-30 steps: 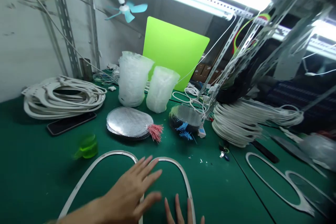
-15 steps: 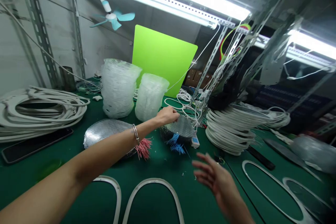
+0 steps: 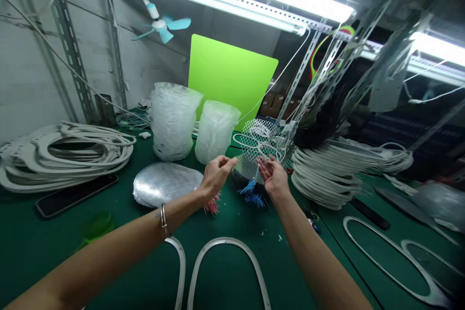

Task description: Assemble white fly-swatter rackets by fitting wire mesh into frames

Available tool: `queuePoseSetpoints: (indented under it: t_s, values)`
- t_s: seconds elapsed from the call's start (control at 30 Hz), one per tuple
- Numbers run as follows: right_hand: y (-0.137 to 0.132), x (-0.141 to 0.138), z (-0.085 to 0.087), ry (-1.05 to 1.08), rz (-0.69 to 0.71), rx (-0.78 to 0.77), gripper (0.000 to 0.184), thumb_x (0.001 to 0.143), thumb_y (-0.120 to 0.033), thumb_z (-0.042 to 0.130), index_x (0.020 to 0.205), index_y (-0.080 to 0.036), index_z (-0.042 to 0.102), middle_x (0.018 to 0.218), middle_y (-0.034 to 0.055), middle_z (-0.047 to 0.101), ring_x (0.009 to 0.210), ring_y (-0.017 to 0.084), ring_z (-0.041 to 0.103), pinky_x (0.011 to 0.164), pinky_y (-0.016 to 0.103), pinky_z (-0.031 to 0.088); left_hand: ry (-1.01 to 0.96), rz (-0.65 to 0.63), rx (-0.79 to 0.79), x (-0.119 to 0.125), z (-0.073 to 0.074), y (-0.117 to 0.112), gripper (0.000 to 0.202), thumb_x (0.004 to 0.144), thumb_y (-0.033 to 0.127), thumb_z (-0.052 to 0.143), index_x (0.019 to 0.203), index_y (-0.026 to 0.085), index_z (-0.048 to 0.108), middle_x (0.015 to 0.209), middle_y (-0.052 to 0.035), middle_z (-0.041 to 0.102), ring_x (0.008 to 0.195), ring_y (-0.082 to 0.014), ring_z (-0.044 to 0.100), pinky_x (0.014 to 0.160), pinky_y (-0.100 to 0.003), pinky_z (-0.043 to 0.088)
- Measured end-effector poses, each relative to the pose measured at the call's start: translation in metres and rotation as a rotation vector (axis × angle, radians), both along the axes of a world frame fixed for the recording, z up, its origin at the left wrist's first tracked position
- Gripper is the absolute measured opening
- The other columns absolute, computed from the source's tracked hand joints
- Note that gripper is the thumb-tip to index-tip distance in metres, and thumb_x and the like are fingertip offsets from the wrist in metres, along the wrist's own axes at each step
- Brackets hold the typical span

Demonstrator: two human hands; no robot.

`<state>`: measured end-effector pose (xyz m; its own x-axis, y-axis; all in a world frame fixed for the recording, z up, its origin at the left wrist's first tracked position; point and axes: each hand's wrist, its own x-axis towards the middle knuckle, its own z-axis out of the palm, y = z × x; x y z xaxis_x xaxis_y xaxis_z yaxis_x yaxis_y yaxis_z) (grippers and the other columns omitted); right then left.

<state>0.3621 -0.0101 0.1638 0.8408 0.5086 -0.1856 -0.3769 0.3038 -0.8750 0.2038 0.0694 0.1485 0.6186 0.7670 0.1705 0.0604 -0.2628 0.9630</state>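
A wire-mesh sheet (image 3: 258,131) with open diamond holes stands raised above a stack of round mesh pieces (image 3: 244,167). My left hand (image 3: 217,175) is closed in a pinch at the sheet's lower left edge. My right hand (image 3: 275,178), palm turned inward, has curled fingers at the lower right edge; its exact grip is partly hidden. Below the hands, blue strands (image 3: 253,194) stick out from the stack's front. A shinier oval mesh pile (image 3: 163,183) lies left of it, with red strands (image 3: 213,206) partly behind my left wrist.
Curved white frames (image 3: 225,241) lie at the front, and oval ones (image 3: 385,252) at right. White rings are stacked at left (image 3: 65,155) and right (image 3: 323,174). A phone (image 3: 76,195), clear plastic stacks (image 3: 176,123) and a green board (image 3: 232,77) stand or lie around.
My left hand has drawn back from the mesh stack, and a mesh sheet now stands raised there. My right hand has moved up and inward to the sheet's edge. The view has shifted slightly.
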Motion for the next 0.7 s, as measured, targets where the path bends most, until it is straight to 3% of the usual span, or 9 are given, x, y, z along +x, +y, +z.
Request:
queuePoseSetpoints:
  t_s: [0.1,0.23,0.33,0.37,0.43,0.5,0.57,0.63,0.7]
  values:
    - [-0.049,-0.047,-0.009,-0.016,0.052,0.001,0.032,0.087,-0.012,0.055,0.118,-0.019,0.058,0.099,0.0063,0.073,0.09,0.017,0.07,0.075,0.026,0.057,-0.045,-0.075,-0.22,-0.016,0.004,-0.004,0.046,0.086,0.053,0.052,0.107,0.013,0.055,0.11,-0.016,0.065,0.084,-0.0211,0.069,0.064,-0.028,0.053]
    - [-0.12,-0.114,-0.025,0.047,0.188,-0.063,0.041,0.084,-0.028,0.064,0.125,-0.025,0.058,0.109,0.0077,0.072,0.1,0.024,0.068,0.08,0.03,0.058,-0.035,-0.159,-0.422,-0.055,-0.006,-0.04,0.039,0.079,0.028,0.067,0.111,0.013,0.05,0.1,-0.0135,0.069,0.076,-0.0188,0.07,0.063,-0.027,0.055]
    - [-0.169,-0.146,-0.041,0.097,0.252,-0.188,0.058,0.076,-0.034,0.075,0.131,-0.033,0.053,0.117,0.0045,0.07,0.105,0.024,0.067,0.078,0.026,0.058,-0.003,-0.179,-0.465,-0.103,-0.028,-0.08,0.044,0.084,0.039,0.064,0.117,0.015,0.049,0.112,-0.0153,0.065,0.086,-0.0226,0.07,0.067,-0.032,0.057]
    - [-0.184,-0.153,-0.047,0.118,0.242,-0.239,0.063,0.074,-0.033,0.078,0.131,-0.034,0.053,0.117,0.0036,0.07,0.105,0.024,0.067,0.077,0.024,0.058,0.03,-0.155,-0.411,-0.12,-0.038,-0.095,0.048,0.087,0.046,0.06,0.121,0.016,0.048,0.12,-0.016,0.062,0.094,-0.0248,0.068,0.072,-0.034,0.057]
    - [-0.212,-0.163,-0.061,0.182,0.215,-0.323,0.069,0.071,-0.035,0.081,0.133,-0.034,0.051,0.116,0.0033,0.07,0.104,0.024,0.067,0.075,0.023,0.058,0.161,-0.114,-0.14,-0.151,-0.059,-0.124,0.058,0.089,0.056,0.052,0.132,0.019,0.044,0.134,-0.0156,0.053,0.115,-0.0293,0.059,0.088,-0.042,0.054]
    - [-0.234,-0.17,-0.076,0.241,0.204,-0.372,0.073,0.068,-0.036,0.082,0.134,-0.032,0.05,0.115,0.0045,0.071,0.102,0.025,0.068,0.073,0.024,0.058,0.351,-0.18,0.266,-0.173,-0.083,-0.151,0.071,0.087,0.063,0.05,0.142,0.02,0.038,0.146,-0.0149,0.041,0.134,-0.0344,0.04,0.108,-0.052,0.037]
    - [-0.25,-0.176,-0.088,0.267,0.22,-0.378,0.076,0.068,-0.035,0.083,0.136,-0.029,0.048,0.113,0.0062,0.071,0.1,0.025,0.068,0.072,0.024,0.058,0.508,-0.292,0.595,-0.183,-0.105,-0.17,0.089,0.083,0.071,0.047,0.149,0.015,0.028,0.155,-0.0161,0.025,0.143,-0.0382,0.019,0.116,-0.057,0.017]
    - [-0.26,-0.18,-0.096,0.267,0.236,-0.367,0.077,0.07,-0.035,0.082,0.137,-0.027,0.046,0.113,0.0071,0.071,0.1,0.025,0.068,0.073,0.025,0.058,0.612,-0.349,0.75,-0.184,-0.121,-0.18,0.1,0.082,0.078,0.038,0.152,0.009,0.017,0.158,-0.0184,0.012,0.145,-0.0384,0.006,0.117,-0.056,0.007]
    - [-0.264,-0.182,-0.1,0.256,0.242,-0.366,0.075,0.071,-0.035,0.08,0.138,-0.027,0.045,0.114,0.007,0.071,0.1,0.025,0.069,0.074,0.026,0.058,0.687,-0.377,0.791,-0.18,-0.13,-0.18,0.104,0.082,0.081,0.03,0.153,0.006,0.012,0.158,-0.0198,0.008,0.146,-0.0361,0.004,0.118,-0.053,0.005]
